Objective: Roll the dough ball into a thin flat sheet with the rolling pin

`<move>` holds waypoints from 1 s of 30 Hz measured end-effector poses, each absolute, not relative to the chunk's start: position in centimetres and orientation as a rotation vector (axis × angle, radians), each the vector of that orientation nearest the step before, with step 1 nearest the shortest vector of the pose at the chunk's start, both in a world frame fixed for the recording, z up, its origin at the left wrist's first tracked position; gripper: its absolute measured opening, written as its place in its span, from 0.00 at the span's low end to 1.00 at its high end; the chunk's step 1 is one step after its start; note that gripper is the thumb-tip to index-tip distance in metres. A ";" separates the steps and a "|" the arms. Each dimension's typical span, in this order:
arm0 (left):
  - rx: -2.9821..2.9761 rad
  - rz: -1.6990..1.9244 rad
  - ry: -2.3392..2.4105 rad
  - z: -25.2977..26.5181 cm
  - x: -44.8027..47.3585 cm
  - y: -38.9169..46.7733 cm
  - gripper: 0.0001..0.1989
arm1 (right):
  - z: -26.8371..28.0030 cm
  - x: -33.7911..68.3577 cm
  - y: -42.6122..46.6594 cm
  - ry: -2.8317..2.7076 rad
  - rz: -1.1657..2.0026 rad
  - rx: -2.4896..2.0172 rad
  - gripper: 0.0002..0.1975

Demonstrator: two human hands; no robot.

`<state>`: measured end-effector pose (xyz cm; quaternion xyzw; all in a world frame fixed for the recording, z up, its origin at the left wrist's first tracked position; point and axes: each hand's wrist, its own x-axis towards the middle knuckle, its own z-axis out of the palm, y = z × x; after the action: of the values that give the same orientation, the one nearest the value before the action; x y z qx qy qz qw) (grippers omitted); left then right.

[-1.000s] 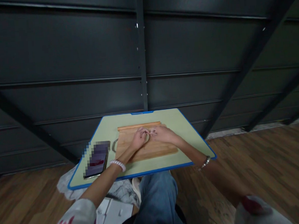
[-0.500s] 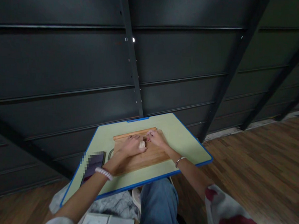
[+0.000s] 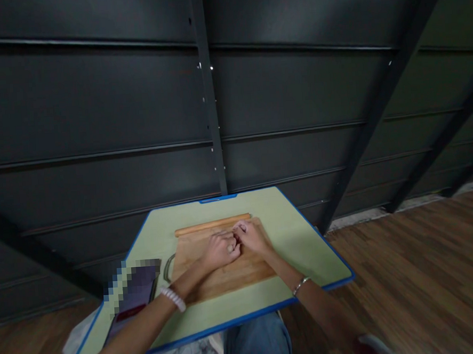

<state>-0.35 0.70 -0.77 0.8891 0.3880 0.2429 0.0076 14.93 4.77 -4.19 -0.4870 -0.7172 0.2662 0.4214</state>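
Note:
A small pale lump of dough (image 3: pixel 230 248) shows between the curled fingers of my left hand (image 3: pixel 219 251), which is closed around it above the wooden board (image 3: pixel 230 280). My right hand (image 3: pixel 253 237) is bent inward with its fingers pinched together, and its fingertips meet those of the left. Whatever the right fingers grip is too small and hidden to make out. Behind both hands, a wooden rolling pin (image 3: pixel 211 225) lies along the board's far edge.
The pale green folding table (image 3: pixel 305 247) has a blue rim. On its left lies a dark, partly blurred flat device (image 3: pixel 141 289), with a curved metal handle (image 3: pixel 168 267) beside the board. A dark panelled wall (image 3: pixel 136 108) stands behind, and my knee (image 3: pixel 257 344) is below the front edge.
My hands have drawn together, and the left fingers now cover more of the dough. The view has shifted, so the table appears lower and nearer.

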 end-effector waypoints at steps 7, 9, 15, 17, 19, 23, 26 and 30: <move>1.870 1.304 1.563 -0.7 0.3 2.1 0.17 | -2.7 15.1 3.5 -1.719 0.701 -1.248 0.11; 1.598 1.495 1.630 -0.5 0.1 2.1 0.16 | -2.2 15.2 3.0 -1.710 0.705 -1.263 0.11; 1.661 1.478 1.668 0.3 -3.2 0.6 0.09 | -2.5 15.4 3.0 -1.702 0.692 -1.244 0.11; 1.826 1.372 1.691 0.8 -4.8 0.5 0.08 | -2.9 15.4 3.3 -1.704 0.707 -1.248 0.10; 2.066 1.233 1.637 1.4 -5.9 0.6 0.07 | -3.2 15.4 3.4 -1.711 0.718 -1.256 0.10; 2.529 0.851 1.294 2.3 -6.4 0.3 0.11 | -3.1 15.4 3.2 -1.741 0.711 -1.262 0.10; 2.591 0.643 1.160 2.3 -5.6 -0.3 0.07 | -2.6 15.4 2.8 -1.756 0.713 -1.250 0.10; 2.645 0.601 1.113 1.6 -4.4 -0.4 0.06 | -2.8 15.3 3.2 -1.716 0.780 -1.238 0.10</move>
<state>-4.43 -0.43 1.59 0.8972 0.3776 0.2039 0.1044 15.32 3.16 -2.76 -0.4958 -0.6874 0.3126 0.4289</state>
